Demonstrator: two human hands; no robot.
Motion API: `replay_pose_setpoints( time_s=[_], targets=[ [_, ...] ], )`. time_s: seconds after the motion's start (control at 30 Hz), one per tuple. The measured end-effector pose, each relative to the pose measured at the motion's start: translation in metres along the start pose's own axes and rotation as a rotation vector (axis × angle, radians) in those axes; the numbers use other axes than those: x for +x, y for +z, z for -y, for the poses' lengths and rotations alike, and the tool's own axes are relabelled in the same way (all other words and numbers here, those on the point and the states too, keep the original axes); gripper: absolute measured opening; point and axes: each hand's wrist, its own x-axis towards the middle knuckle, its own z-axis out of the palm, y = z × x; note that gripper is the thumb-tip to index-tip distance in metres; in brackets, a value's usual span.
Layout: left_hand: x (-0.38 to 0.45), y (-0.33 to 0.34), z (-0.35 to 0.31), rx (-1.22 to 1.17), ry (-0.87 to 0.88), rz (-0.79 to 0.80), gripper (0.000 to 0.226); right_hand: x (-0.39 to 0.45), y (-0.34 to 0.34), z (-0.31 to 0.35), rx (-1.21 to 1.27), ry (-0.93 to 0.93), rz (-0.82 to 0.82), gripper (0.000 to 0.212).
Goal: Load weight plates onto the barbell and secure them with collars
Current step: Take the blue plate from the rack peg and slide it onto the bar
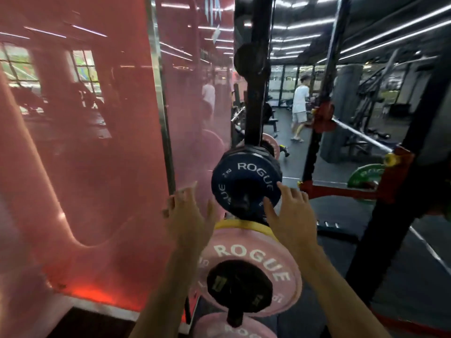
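Note:
A blue Rogue weight plate (244, 181) hangs on a storage peg of the black rack upright (255, 93). My right hand (290, 215) touches its lower right rim, with the thumb on the plate's face and the fingers at its edge. My left hand (188, 215) is spread, fingers straight, just left of the plate and apart from it. Below hangs a pink Rogue plate (256, 259) with a small black plate (239, 286) in front of it. The barbell (361, 135) lies on the red rack hooks at the right, with a green plate (363, 176) nearby.
A red mirrored wall panel (85, 142) stands close on the left. A yellow plate's edge (244, 225) shows behind the pink one, and another pink plate (234, 328) sits lower. A person in white (300, 108) walks in the background. Black rack posts (400, 191) rise on the right.

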Motion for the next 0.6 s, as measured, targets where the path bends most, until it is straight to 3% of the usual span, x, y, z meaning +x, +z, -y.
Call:
replay_pose_setpoints(
  time_s=[0.23, 0.43, 0.6],
  targets=[
    [0.056, 0.056, 0.019, 0.013, 0.129, 0.123, 0.057, 0.031, 0.019, 0.009, -0.024, 0.084, -0.11, 0.038],
    [0.067, 0.072, 0.021, -0.041, 0.233, 0.171, 0.045, 0.041, 0.025, 0.001, -0.097, 0.137, -0.057, 0.045],
    [0.07, 0.073, 0.02, -0.076, 0.257, 0.184, 0.05, 0.043, 0.023, 0.009, -0.141, 0.148, -0.079, 0.041]
  ],
)
